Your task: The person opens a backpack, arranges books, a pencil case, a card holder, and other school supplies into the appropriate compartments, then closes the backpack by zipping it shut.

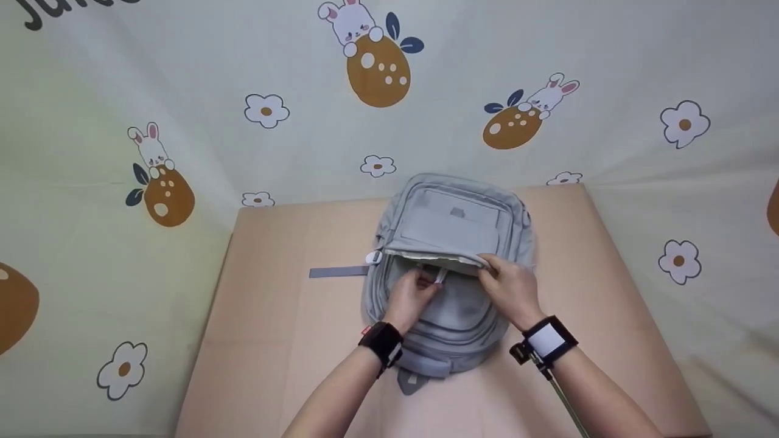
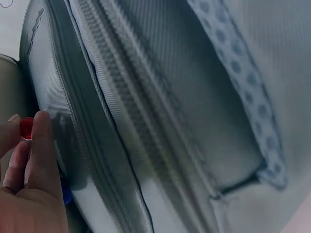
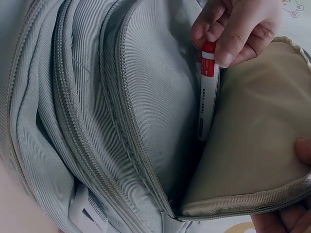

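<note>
A grey backpack [image 1: 420,347] lies on the board with its front pocket unzipped. My left hand [image 1: 414,295] reaches in at the pocket's mouth and pinches a white marker [image 3: 208,99] by its red cap [image 2: 26,127]. The marker points down into the gap between the bag's front and the pocket's beige lining [image 3: 257,116]. With thumb and fingers my right hand [image 1: 508,286] grips the zipped edge of the pocket flap [image 1: 447,234], holding it away from the bag. In the left wrist view something blue [image 2: 66,190] shows below the left hand, mostly hidden.
The backpack rests on a light brown board [image 1: 261,328]. A grey strap [image 1: 338,272] sticks out on its left. Behind and at both sides hangs a cloth [image 1: 304,55] printed with rabbits and flowers. Further zips and a dotted-trim opening [image 2: 238,73] show along the bag.
</note>
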A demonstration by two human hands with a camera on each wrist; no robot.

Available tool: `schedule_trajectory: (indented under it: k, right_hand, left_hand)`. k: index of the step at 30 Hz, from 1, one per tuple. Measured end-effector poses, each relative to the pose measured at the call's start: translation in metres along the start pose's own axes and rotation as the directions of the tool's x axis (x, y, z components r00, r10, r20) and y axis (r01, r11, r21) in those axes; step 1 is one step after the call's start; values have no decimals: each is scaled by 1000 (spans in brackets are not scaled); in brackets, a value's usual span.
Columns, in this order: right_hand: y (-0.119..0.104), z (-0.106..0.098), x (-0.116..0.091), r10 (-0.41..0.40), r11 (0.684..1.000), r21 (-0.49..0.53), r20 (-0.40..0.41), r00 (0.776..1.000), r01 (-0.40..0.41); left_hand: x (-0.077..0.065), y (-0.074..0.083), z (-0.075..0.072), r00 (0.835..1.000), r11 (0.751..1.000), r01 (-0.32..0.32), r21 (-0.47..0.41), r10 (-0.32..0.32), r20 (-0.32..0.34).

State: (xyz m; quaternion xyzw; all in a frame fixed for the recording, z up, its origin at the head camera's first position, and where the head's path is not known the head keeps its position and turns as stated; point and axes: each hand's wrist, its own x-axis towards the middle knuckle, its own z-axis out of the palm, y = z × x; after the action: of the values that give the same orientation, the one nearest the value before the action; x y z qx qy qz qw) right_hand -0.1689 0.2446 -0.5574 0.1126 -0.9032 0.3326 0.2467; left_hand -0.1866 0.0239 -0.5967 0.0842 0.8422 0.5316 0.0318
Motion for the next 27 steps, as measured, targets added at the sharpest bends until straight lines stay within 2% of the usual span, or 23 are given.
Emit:
schedule_trajectory:
  k: [4,8,10,12,14,16,18,19,22,24,25,27]
  right_hand:
    - [0,0,0,8,1000,4,7,1000,-8]
    - [0,1,-1,-6,1000,3,5,1000,6]
    - [0,1,-2,-22,1000,-1,0,1000,22]
    - [1,0,-4,-39,999,-5,-7,999,39]
    - [2,-1,-7,-54,999,-7,-9,999,54]
    - [2,-1,-10,-68,998,-11,-6,998,68]
    - [2,-2,-14,-80,997,-16,1,997,80]
    - [3,-2,-16,-84,996,-19,7,996,84]
    - [2,-1,-21,-95,995,-19,28,995,96]
    - [1,1,-25,-100,995,-11,45,994,101]
    - [0,3,-27,-103,995,-5,54,993,103]
    - [-1,5,-30,-106,994,3,70,992,106]
  left_hand:
    - [-7,-2,-8,999,999,-46,14,46,10]
    - [-19,-7,-25,996,995,-88,38,87,25]
    - [-24,-10,-37,995,994,-96,53,96,-1]
    - [-27,-13,-49,991,991,-117,65,121,-61]
    - [-27,-15,-61,975,984,-164,73,173,-137]
    - [-26,-16,-72,942,959,-256,124,276,-193]
    - [-23,-14,-80,894,904,-367,219,407,-186]
    - [-21,-13,-83,862,859,-428,282,482,-159]
    - [-17,-8,-87,758,686,-577,444,652,-22]
    - [-16,-6,-86,705,593,-640,489,707,65]
    - [-15,-5,-86,691,563,-654,505,717,96]
    - [-15,-4,-84,688,536,-658,529,713,134]
